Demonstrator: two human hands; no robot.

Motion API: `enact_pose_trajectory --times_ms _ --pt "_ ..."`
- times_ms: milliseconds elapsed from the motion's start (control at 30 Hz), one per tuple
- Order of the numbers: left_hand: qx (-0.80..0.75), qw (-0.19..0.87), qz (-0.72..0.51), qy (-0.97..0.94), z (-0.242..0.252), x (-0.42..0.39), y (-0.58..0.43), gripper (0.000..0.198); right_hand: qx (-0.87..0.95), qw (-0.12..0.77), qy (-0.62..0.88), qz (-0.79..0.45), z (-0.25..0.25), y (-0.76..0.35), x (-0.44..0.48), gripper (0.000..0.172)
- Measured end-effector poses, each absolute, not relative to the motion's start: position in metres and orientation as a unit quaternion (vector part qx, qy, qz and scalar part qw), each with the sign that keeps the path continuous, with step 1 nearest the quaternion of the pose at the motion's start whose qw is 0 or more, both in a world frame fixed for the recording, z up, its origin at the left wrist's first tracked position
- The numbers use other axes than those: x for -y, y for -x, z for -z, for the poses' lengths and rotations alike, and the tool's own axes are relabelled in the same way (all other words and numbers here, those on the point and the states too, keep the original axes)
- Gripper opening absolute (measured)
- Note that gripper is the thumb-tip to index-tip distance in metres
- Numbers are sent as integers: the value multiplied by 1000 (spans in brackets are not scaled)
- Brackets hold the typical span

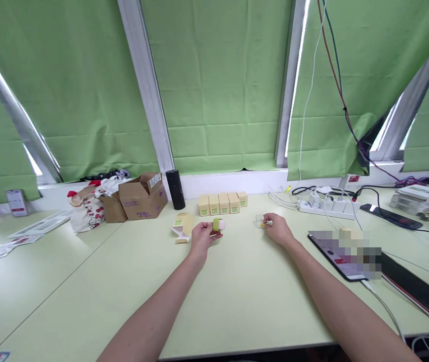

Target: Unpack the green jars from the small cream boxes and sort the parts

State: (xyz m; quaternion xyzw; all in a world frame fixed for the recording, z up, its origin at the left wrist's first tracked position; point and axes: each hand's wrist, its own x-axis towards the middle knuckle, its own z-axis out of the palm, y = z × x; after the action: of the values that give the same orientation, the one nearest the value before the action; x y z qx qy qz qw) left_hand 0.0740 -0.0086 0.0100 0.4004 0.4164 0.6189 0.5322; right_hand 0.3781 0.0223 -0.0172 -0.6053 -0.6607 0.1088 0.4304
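The left hand (202,236) pinches a small green-and-white jar (218,224) above the desk (237,301). The right hand (278,229) pinches a clear cap (260,221).

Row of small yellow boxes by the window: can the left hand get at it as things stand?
Probably yes: the row of boxes sits just beyond the left hand, with bare table between. But that hand's grip is full with a green-and-white cylinder.
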Motion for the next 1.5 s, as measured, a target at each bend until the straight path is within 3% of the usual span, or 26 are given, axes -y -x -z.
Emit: enact_pose_trajectory --times_ms 233,333,500,1000,1233,1367,1500 --pt "-407 569 -606 -379 -14 12 -77 21 676 462 573 -25 2 -370 -12 45" --pt "-403 587 -594 -376 -17 14 -79 17 743 490 454 47 -12 -349 3 44" --pt "-388 613 -570 -385 -22 22 -84 16 822 463 325 59 -25 -300 35 47" --pt "-370 644 -519 -422 -32 40 -94 19 839 461 282 65 -29 -277 53 44" --pt "-372 647 -501 -438 -34 43 -93 23 813 501 287 -73 -26 -277 53 38" --pt "-378 642 -494 -448 -35 42 -91 39 728 557 286 -280 -28 -274 50 27" --pt "-400 624 -509 -438 -34 38 -89 49 599 553 260 -517 -30 -271 48 36"
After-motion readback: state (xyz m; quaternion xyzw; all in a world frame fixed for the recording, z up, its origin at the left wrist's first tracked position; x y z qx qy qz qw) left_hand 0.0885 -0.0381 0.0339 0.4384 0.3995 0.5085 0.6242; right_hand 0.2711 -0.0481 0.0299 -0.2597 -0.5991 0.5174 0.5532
